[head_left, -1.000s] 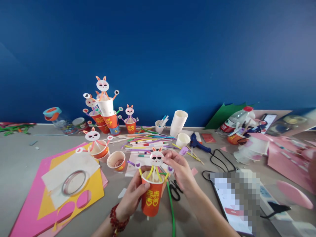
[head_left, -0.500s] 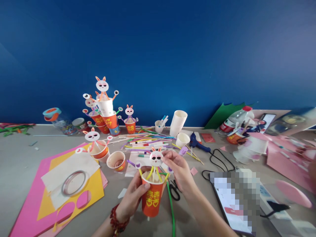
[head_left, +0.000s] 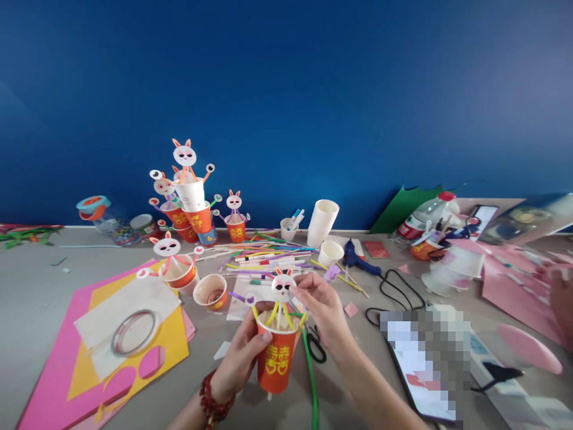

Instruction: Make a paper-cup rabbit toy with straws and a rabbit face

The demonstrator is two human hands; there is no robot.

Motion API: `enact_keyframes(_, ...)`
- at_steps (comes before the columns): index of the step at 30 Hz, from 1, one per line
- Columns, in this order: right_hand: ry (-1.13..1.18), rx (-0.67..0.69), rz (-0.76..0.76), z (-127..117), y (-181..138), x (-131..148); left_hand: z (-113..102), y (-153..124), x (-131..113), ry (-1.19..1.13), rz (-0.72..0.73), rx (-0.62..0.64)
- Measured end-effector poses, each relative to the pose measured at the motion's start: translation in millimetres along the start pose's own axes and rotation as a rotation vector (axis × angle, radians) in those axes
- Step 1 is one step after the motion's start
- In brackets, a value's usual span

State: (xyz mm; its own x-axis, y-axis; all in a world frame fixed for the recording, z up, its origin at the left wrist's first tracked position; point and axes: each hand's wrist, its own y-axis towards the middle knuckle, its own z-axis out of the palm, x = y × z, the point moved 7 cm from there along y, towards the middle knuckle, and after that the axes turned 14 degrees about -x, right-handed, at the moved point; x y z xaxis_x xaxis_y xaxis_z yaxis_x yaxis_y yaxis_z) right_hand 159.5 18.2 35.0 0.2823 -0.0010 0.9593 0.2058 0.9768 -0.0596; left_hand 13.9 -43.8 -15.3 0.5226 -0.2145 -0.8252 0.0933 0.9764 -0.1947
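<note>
My left hand (head_left: 242, 358) is wrapped round a red paper cup (head_left: 276, 358) with gold characters, held upright near the table's front edge. A white rabbit face (head_left: 283, 286) on a stick rises from the cup, with yellow pipe-cleaner arms beside it. My right hand (head_left: 320, 307) pinches the right edge of the rabbit face with its fingertips. A green pipe cleaner (head_left: 310, 376) hangs down just right of the cup.
Several finished rabbit cups (head_left: 190, 203) stand stacked at the back left, with white cups (head_left: 323, 222), straws and pens (head_left: 268, 257) behind. Pink and yellow foam sheets (head_left: 89, 364) with a tape roll (head_left: 134, 330) lie left. Scissors (head_left: 317, 346), a glue gun (head_left: 356, 258) and cables lie right.
My right hand's fingers have shifted slightly left and closed in on the rabbit face. The cup and my left hand have stayed put.
</note>
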Motion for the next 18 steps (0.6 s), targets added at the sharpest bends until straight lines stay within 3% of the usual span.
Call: enact_keyframes(18,-0.083,-0.029,-0.171,-1.2,-3.3,-1.4,-3.0,-1.6,4.3,-0.042,-0.036,-0.027)
